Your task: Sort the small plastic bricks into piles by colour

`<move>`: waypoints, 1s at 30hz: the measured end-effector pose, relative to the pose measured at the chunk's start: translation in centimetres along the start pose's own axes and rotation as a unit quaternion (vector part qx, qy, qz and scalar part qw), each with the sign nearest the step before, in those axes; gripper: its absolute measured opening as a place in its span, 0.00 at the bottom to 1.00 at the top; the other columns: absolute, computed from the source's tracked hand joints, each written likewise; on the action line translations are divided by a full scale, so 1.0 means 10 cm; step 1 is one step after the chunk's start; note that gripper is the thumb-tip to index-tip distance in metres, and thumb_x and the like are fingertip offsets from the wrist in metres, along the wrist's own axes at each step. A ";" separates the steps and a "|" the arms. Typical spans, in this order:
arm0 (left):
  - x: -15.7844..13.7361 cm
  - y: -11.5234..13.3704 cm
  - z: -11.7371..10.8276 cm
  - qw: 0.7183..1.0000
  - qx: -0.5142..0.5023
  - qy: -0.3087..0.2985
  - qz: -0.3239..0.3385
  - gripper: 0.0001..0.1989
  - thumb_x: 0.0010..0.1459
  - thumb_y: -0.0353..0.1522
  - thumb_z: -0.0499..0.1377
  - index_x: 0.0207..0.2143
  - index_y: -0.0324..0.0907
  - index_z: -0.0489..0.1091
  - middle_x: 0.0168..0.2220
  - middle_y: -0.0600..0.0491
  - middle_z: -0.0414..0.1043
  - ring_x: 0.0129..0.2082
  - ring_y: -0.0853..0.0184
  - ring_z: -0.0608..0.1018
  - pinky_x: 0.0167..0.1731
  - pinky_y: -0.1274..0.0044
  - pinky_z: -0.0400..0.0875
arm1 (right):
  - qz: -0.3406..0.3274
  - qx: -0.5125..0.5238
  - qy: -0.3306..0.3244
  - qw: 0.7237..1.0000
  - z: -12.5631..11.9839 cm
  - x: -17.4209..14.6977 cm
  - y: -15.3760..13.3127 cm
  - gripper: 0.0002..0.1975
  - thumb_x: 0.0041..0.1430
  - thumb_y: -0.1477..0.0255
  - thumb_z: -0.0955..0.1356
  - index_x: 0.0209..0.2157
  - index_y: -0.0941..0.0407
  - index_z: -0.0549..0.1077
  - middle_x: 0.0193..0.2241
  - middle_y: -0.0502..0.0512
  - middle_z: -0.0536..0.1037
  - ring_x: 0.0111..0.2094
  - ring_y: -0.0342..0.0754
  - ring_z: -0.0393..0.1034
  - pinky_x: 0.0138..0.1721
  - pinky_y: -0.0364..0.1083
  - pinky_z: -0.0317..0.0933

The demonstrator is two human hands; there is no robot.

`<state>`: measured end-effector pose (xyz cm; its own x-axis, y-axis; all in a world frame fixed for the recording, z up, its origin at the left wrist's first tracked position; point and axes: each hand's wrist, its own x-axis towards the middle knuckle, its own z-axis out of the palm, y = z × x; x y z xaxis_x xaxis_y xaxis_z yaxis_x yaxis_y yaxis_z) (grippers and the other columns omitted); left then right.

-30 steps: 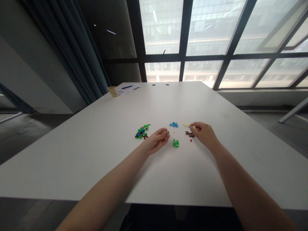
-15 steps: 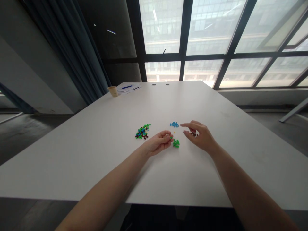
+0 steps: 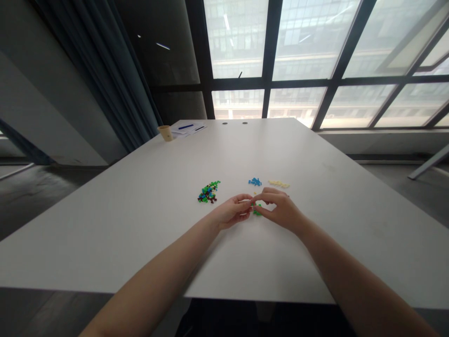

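My left hand has its fingers curled and its thumb closed on a small green toy brick, mostly hidden. My right hand meets it there, thumb and index fingertip at the same brick. Below the fingertips lies a small pile of green bricks, partly covered by the right hand. A tiny yellow piece rests just beyond the fingertips. Past it are a blue pile and a row of pale yellow pieces. The dark brown pieces are almost wholly hidden behind my right hand.
A mixed heap of green, blue, brown and yellow pieces lies left of my hands on the white table. At the far left edge stand a paper cup and papers with a blue pen. Windows rise behind.
My right hand has moved left and toward me, from above the brown pieces to my left fingertips. It uncovers the pale yellow row and now covers the brown pieces. My left hand has barely moved.
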<state>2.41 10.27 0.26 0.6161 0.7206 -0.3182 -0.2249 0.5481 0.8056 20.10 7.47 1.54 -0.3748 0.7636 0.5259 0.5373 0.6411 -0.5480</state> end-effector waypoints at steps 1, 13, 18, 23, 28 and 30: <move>0.00 -0.01 0.00 1.000 0.000 0.002 0.000 0.15 0.39 0.29 0.67 0.32 0.40 0.67 0.25 0.58 0.68 0.23 0.79 0.69 0.26 0.84 0.61 | 0.002 -0.002 0.001 1.000 0.00 0.00 0.00 0.07 0.50 0.75 0.66 0.32 0.54 0.74 0.23 0.48 0.65 0.26 0.40 0.59 0.29 0.40 0.54; 0.04 0.04 -0.06 0.997 0.012 0.079 0.016 0.15 0.40 0.32 0.67 0.31 0.40 0.68 0.31 0.53 0.72 0.25 0.77 0.71 0.28 0.84 0.63 | 0.120 -0.110 -0.068 0.984 -0.11 -0.01 0.25 0.04 0.46 0.73 0.66 0.26 0.54 0.74 0.20 0.48 0.65 0.23 0.41 0.59 0.28 0.41 0.53; 0.08 0.08 -0.15 0.993 0.014 0.117 0.024 0.14 0.39 0.31 0.67 0.30 0.40 0.68 0.30 0.55 0.71 0.23 0.78 0.70 0.25 0.84 0.62 | 0.192 -0.134 -0.164 0.958 -0.07 -0.05 0.38 0.05 0.44 0.72 0.66 0.25 0.54 0.75 0.24 0.51 0.71 0.26 0.42 0.62 0.29 0.41 0.54; 0.09 0.07 -0.15 0.993 0.017 0.114 0.016 0.13 0.40 0.30 0.66 0.30 0.39 0.68 0.29 0.55 0.70 0.22 0.79 0.70 0.25 0.84 0.62 | 0.220 -0.127 -0.191 0.948 -0.02 -0.06 0.37 0.06 0.43 0.72 0.67 0.25 0.54 0.76 0.26 0.53 0.74 0.27 0.44 0.64 0.30 0.42 0.55; 0.08 0.07 -0.13 0.994 0.028 0.105 0.014 0.14 0.40 0.31 0.66 0.31 0.39 0.68 0.29 0.55 0.69 0.22 0.79 0.70 0.25 0.84 0.62 | 0.228 -0.124 -0.191 0.947 -0.02 -0.05 0.37 0.07 0.44 0.70 0.67 0.27 0.54 0.76 0.24 0.51 0.71 0.25 0.43 0.62 0.26 0.41 0.53; 0.08 0.13 -0.18 0.992 0.026 0.117 0.025 0.14 0.40 0.30 0.66 0.31 0.40 0.67 0.29 0.55 0.69 0.23 0.79 0.70 0.25 0.83 0.62 | 0.234 -0.120 -0.193 0.945 -0.04 -0.05 0.38 0.07 0.45 0.70 0.67 0.27 0.54 0.76 0.22 0.50 0.70 0.23 0.42 0.61 0.25 0.41 0.52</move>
<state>1.30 12.28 0.14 0.4108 0.8291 -0.3794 -0.2081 0.4904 0.8463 22.65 9.54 -0.55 -0.2760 0.9604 -0.0389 0.8512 0.2254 -0.4740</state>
